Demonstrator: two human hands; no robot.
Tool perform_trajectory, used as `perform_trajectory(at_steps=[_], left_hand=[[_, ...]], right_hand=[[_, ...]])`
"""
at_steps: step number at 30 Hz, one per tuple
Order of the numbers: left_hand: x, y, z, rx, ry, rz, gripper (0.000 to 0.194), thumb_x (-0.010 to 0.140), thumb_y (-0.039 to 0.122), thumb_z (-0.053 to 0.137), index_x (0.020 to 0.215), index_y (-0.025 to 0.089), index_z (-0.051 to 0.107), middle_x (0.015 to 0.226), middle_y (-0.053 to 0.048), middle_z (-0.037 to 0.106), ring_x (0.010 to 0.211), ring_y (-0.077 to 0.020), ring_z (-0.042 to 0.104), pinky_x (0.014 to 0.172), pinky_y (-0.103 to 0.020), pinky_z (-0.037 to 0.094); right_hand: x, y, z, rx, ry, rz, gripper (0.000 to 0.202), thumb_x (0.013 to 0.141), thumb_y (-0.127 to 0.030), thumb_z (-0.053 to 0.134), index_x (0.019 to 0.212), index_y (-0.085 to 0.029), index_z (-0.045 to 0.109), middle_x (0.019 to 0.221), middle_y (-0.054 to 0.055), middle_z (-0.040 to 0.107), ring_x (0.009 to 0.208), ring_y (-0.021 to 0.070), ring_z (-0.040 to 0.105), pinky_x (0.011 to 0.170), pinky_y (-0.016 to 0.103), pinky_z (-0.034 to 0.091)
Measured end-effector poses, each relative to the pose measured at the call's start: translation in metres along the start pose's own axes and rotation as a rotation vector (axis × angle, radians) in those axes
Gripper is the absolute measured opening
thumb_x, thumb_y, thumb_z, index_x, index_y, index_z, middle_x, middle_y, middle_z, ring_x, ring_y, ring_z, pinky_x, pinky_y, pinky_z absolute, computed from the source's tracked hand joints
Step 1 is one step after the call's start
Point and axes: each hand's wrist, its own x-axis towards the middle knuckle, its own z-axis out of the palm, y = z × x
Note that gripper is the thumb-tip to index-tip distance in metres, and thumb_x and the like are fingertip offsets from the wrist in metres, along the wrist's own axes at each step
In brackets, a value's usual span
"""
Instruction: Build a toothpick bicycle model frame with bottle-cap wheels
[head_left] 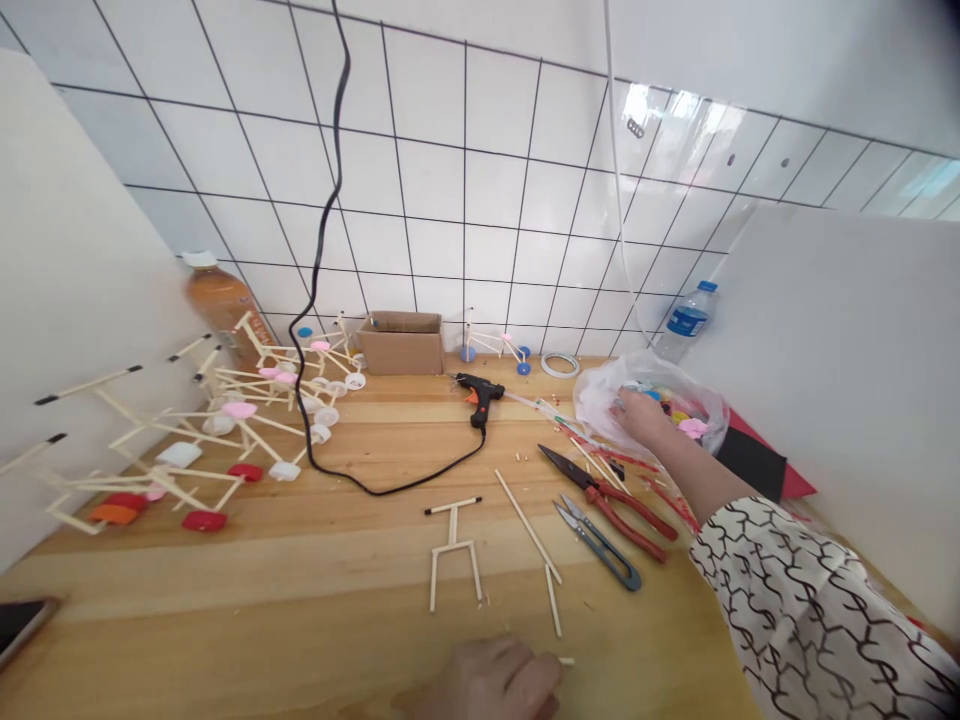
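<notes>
My right hand (641,415) reaches into a clear plastic bag (596,385) of coloured bottle caps and pink pieces at the right; its fingertips are hidden there. At the bottom edge, my left hand (499,680) rests on the wooden table, slightly blurred, with fingers curled. A short stick end (567,661) shows beside those fingers; whether they hold it I cannot tell. Just beyond lies a flat frame of thin wooden sticks (454,547), its crossbar tipped in black. To the right are a long loose stick (529,527) and a shorter one (553,602).
Red-handled pliers (611,505) and thread snips (600,545) lie centre right. Behind them is a black glue gun (480,395) with its cord (375,492) looping left. Several stick-and-cap models (240,410) crowd the left, near a drink bottle (221,300). A cardboard box (405,345) stands against the tiled wall.
</notes>
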Motion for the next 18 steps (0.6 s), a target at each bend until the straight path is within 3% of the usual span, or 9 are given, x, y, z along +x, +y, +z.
perform_trajectory(at_steps=[6,8,10,12,14,15,17,18], left_hand=[[0.002,0.002,-0.001,-0.032,0.039,-0.017,0.027,0.092,0.017,0.029,0.078,0.019,0.052,0.054,0.003,0.058,0.046,-0.0100,0.052,0.041,-0.019,0.035],[0.001,0.003,-0.003,-0.072,0.035,-0.070,0.024,0.092,0.019,0.031,0.085,0.019,0.054,0.057,0.002,0.059,0.049,-0.0104,0.055,0.043,-0.018,0.039],[-0.001,0.004,-0.008,-0.129,0.049,-0.166,0.022,0.092,0.025,0.034,0.103,0.020,0.053,0.068,0.000,0.064,0.058,-0.0116,0.059,0.052,-0.017,0.046],[-0.001,0.006,-0.014,-0.179,0.131,-0.292,0.033,0.092,0.036,0.040,0.121,0.020,0.043,0.086,-0.004,0.066,0.069,-0.0132,0.062,0.063,-0.020,0.051],[0.000,0.006,-0.020,-0.196,0.225,-0.394,0.047,0.088,0.040,0.048,0.129,0.021,0.035,0.100,-0.008,0.065,0.073,-0.0133,0.061,0.064,-0.021,0.053],[0.001,0.007,-0.022,-0.213,0.252,-0.419,0.051,0.086,0.041,0.051,0.130,0.021,0.034,0.102,-0.009,0.064,0.073,-0.0133,0.061,0.064,-0.021,0.053],[0.004,0.007,-0.027,-0.261,0.284,-0.403,0.053,0.085,0.042,0.053,0.131,0.021,0.034,0.100,-0.009,0.064,0.071,-0.0135,0.061,0.062,-0.022,0.053],[0.006,0.007,-0.029,-0.291,0.276,-0.374,0.050,0.085,0.042,0.054,0.128,0.022,0.037,0.095,-0.007,0.065,0.071,-0.0139,0.062,0.062,-0.022,0.053]], right_hand=[[-0.014,0.001,-0.023,0.146,0.066,0.057,0.029,0.090,-0.030,0.053,0.116,-0.017,0.054,0.118,0.008,0.057,0.098,0.0198,0.059,0.082,0.041,0.050],[-0.029,-0.006,-0.035,0.234,0.067,0.041,0.029,0.090,-0.031,0.052,0.116,-0.017,0.055,0.117,0.008,0.057,0.097,0.0197,0.059,0.082,0.040,0.050],[-0.053,-0.020,-0.045,0.342,-0.010,-0.035,0.026,0.093,-0.030,0.045,0.109,-0.015,0.059,0.102,0.008,0.065,0.090,0.0194,0.062,0.078,0.035,0.050],[-0.088,-0.040,-0.051,0.467,-0.183,-0.169,0.026,0.090,-0.030,0.047,0.105,-0.016,0.062,0.079,0.003,0.068,0.075,0.0168,0.066,0.069,0.027,0.051],[-0.127,-0.061,-0.052,0.578,-0.382,-0.293,0.028,0.083,-0.033,0.056,0.107,-0.020,0.061,0.072,-0.001,0.067,0.063,0.0130,0.065,0.059,0.022,0.050],[-0.145,-0.072,-0.052,0.653,-0.515,-0.359,0.030,0.081,-0.031,0.059,0.108,-0.021,0.060,0.069,-0.003,0.066,0.057,0.0111,0.064,0.054,0.020,0.049],[-0.176,-0.090,-0.048,0.972,-0.955,-0.435,0.037,0.077,-0.023,0.059,0.113,-0.019,0.054,0.070,-0.003,0.063,0.055,0.0092,0.060,0.052,0.019,0.047],[-0.186,-0.097,-0.045,1.064,-1.064,-0.474,0.034,0.075,-0.019,0.060,0.109,-0.017,0.055,0.069,-0.003,0.061,0.053,0.0075,0.057,0.051,0.018,0.046]])
